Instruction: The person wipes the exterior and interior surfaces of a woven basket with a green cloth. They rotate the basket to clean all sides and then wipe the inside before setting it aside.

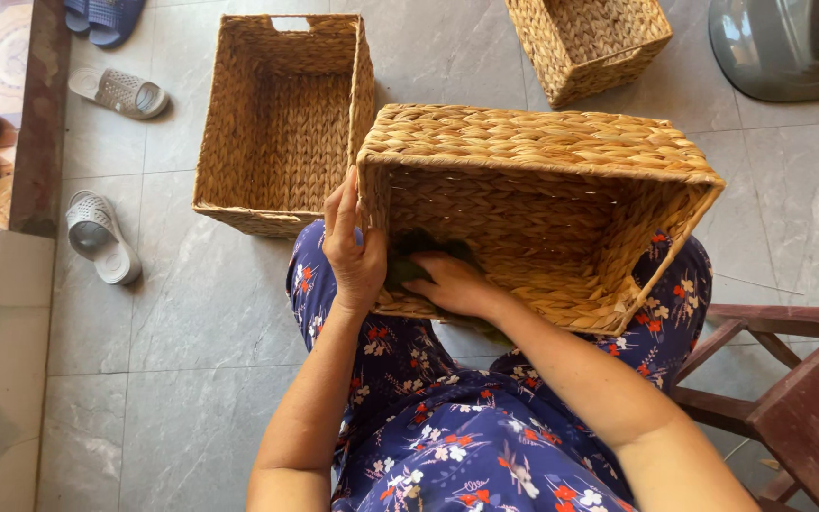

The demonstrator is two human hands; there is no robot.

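Observation:
A woven straw basket (542, 142) lies tipped on my lap, its opening facing me. My left hand (353, 248) grips the basket's left rim, fingers wrapped over the edge. My right hand (452, 283) reaches inside the basket and presses a dark cloth (408, 265) against the inner wall near the left corner. The fingers of the right hand are partly hidden by the cloth and the basket's rim. I wear blue floral trousers (447, 427).
A second open woven basket (282, 114) stands on the tiled floor ahead to the left, a third basket (588, 43) at the top. Grey sandals (99, 232) lie left. A wooden chair (808, 398) is at my right, a grey fan base (789, 43) top right.

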